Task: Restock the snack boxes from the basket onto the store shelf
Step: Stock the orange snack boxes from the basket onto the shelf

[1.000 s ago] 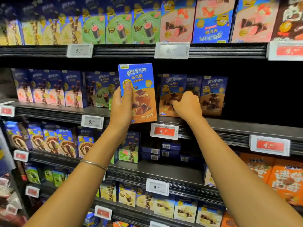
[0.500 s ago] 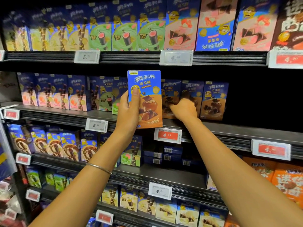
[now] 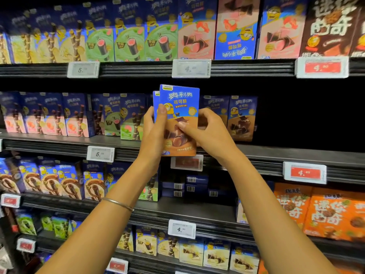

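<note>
On middle shelf (image 3: pixel 296 152) a wide dark gap is free at right, past two brown boxes (image 3: pixel 242 119). Left part is packed w/ pink and green boxes (image 3: pixel 79 115). Upper shelf (image 3: pixel 246 67) closes room above. Held snack boxes (image 3: pixel 181 99) stand before centre slot.

Behind my front box (image 3: pixel 182 99), a second box (image 3: pixel 156 101) shows only a sliver; the red price tag (image 3: pixel 187 162) is too blurred to read.
</note>
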Available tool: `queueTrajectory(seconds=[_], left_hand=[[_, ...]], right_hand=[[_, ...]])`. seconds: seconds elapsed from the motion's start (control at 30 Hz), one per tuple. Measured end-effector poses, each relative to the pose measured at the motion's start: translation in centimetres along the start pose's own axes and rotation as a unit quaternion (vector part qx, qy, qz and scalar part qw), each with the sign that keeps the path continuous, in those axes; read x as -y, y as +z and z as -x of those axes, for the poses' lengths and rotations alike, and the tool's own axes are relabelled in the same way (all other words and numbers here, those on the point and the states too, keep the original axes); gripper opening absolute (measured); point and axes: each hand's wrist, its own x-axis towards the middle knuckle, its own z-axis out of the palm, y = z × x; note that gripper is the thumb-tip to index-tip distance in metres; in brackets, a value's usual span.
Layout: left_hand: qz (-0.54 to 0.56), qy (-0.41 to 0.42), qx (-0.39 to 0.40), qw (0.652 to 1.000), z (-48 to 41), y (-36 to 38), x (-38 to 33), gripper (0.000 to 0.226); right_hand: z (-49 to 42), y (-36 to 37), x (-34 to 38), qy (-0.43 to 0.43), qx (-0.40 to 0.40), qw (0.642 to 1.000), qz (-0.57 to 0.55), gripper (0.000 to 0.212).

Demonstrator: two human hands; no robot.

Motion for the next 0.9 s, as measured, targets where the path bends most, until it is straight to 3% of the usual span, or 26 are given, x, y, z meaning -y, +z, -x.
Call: queueTrajectory(seconds=[0.07,0.2,0.33,0.57,0.73,0.9], left_hand=[[0.018,-0.02,0.003,1.0,0.0,0.3,0.0,0.078],[-0.063,-0.003,-0.041,0.997,-1.0,-0.1,0.8,0.043],[-0.075,-0.001,-0.06,0.995,-1.7,-0.5,1.4,0.031],[-0.07,-0.017,-0.088,0.993,-2.2,-0.3,1.9,0.019],[-0.072,-0.016,-0.096,0.993,-2.1,-0.3,1.7,0.016],[-0.072,-0.014,-0.092,0.993,-1.9,-0.3,1.6,0.017]], right_hand=[[0.1,-1.1,-0.3,0.022,-0.003,0.999,-0.023,0.042],[0.1,-3.9,-1.4,0.04,-0.032,0.996,-0.072,0.03],[-0.6,-6.9,-3.2,0.061,-0.081,0.992,-0.077,0.022],[-3.0,-9.5,-7.0,0.061,-0.188,0.967,0.162,0.027],[-4.7,-8.4,-8.7,0.098,-0.217,0.932,0.272,0.043],[-6.3,-6.7,-9.5,0.114,-0.225,0.916,0.312,0.035]])
